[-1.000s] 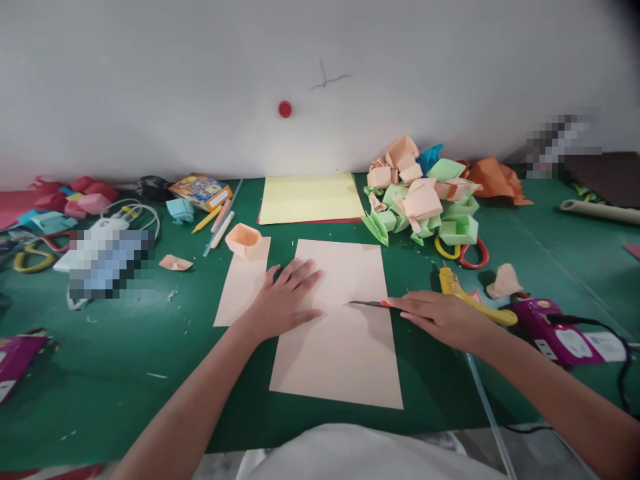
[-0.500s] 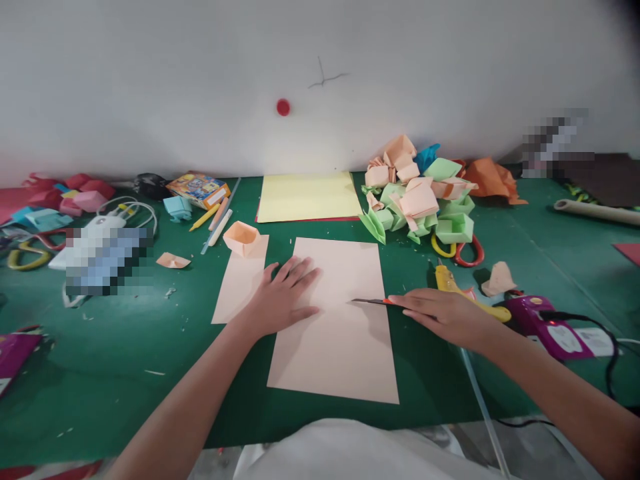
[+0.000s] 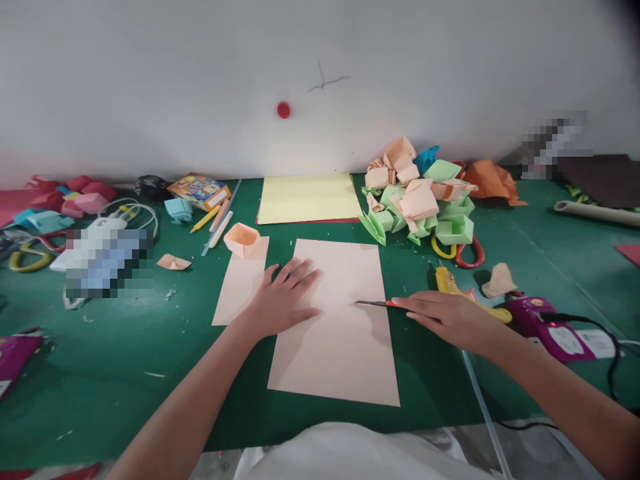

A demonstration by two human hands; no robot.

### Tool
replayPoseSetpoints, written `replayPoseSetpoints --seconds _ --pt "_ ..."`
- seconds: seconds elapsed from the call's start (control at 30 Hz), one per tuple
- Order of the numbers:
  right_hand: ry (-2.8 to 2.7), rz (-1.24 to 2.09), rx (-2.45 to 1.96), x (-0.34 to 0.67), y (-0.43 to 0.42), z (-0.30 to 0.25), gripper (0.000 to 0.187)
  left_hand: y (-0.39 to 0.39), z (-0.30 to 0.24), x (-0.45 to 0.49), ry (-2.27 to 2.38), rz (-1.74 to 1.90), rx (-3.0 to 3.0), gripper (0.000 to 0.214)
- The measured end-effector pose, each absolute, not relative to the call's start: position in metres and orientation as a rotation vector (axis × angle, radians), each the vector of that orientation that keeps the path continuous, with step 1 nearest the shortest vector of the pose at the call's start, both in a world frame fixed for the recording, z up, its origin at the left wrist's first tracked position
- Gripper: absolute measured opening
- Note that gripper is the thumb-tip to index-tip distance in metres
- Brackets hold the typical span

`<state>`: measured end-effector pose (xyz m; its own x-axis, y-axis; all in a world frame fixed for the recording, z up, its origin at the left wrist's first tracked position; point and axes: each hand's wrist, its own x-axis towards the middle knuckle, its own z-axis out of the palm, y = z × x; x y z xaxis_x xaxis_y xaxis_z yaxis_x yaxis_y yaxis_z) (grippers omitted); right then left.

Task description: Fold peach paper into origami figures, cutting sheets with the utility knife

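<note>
A pale peach sheet of paper [image 3: 340, 347] lies on the green mat [image 3: 125, 360] in front of me. My left hand [image 3: 283, 300] lies flat on its left part, fingers spread and open. My right hand [image 3: 445, 317] is closed on a craft knife [image 3: 374, 304] with an orange handle. The thin blade lies across the sheet's right side, pointing left. A narrower strip of peach paper [image 3: 239, 283] lies just left of the sheet, with a small folded peach box [image 3: 242, 239] on its far end.
A yellow sheet [image 3: 309, 197] lies behind the peach one. A heap of folded paper shapes [image 3: 420, 197] and scissors [image 3: 463, 252] sit far right. A yellow glue gun [image 3: 453, 285] and purple device [image 3: 545, 330] lie by my right wrist. Pens, a small box and cables sit left.
Almost nothing differs; both hands stay where they were, and the view shifts only slightly.
</note>
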<state>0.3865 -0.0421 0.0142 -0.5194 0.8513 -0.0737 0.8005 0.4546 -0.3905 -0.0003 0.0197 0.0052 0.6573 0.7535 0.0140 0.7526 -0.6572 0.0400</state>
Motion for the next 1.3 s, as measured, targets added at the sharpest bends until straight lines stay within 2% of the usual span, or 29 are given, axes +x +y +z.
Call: replayPoseSetpoints --seconds 1.3 --pt "-2.628 0.599 -1.511 0.406 -0.04 0.016 0.046 0.023 0.0 -0.002 1.277 0.032 2.837 0.075"
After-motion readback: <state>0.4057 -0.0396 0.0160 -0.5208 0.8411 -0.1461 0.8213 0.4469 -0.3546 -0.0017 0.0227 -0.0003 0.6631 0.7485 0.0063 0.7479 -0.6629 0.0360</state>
